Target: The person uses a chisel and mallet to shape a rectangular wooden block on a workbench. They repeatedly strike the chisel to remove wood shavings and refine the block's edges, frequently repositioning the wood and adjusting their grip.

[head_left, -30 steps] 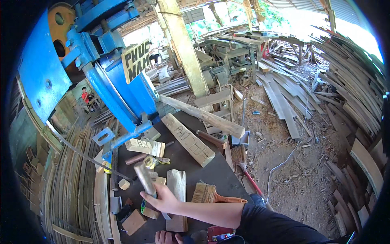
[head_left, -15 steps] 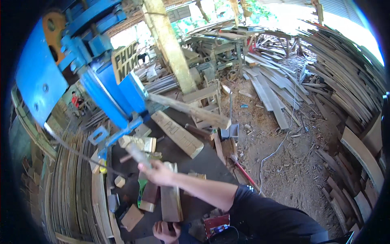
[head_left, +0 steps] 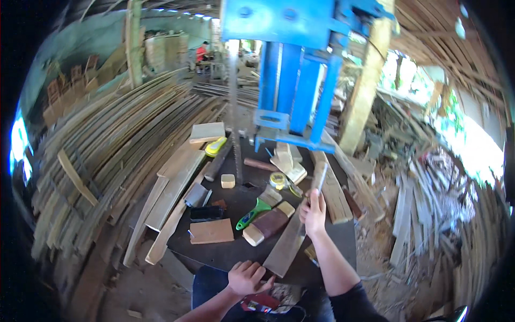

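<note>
From here I see R hand (head_left: 312,212) wrapped firmly round the grey bar (head_left: 323,176), approx 4 o'clock, prob stiff, smooth, a bit slippery, so best held mid-length; L hand (head_left: 248,277), 6 o'clock, half-curled, can't tell if gripping anything.

Harsh daylight glare at right

A brown wooden board (head_left: 288,244) lies flat and aslant, a slim grey bar (head_left: 322,175) tilted near its far end.

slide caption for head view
At a blue bandsaw, right hand grips a silvery tool, left hand near a wooden board.
</note>
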The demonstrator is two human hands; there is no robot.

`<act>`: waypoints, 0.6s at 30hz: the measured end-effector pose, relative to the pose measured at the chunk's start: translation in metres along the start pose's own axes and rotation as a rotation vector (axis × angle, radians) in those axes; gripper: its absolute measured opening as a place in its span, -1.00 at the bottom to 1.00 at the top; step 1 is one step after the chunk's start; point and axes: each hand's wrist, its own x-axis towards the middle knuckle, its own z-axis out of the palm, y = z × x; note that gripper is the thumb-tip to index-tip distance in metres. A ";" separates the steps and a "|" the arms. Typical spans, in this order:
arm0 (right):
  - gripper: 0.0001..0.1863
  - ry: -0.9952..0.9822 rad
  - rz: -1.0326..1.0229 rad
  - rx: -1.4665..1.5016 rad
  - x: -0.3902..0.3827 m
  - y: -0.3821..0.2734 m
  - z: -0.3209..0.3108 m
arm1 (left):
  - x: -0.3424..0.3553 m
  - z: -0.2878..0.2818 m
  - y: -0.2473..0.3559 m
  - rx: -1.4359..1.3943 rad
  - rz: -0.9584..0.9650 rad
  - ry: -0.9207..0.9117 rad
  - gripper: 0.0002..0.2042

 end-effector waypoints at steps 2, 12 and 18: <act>-0.63 0.024 -0.021 -0.017 -0.002 -0.006 -0.004 | -0.005 0.006 -0.002 -0.031 0.040 0.045 -0.69; -0.60 0.028 -0.026 -0.068 0.000 -0.010 0.000 | -0.009 0.011 -0.007 -0.056 0.033 0.054 -0.74; -0.64 0.091 0.010 -0.078 -0.007 -0.014 0.001 | -0.012 0.013 -0.012 -0.118 0.105 0.085 -0.79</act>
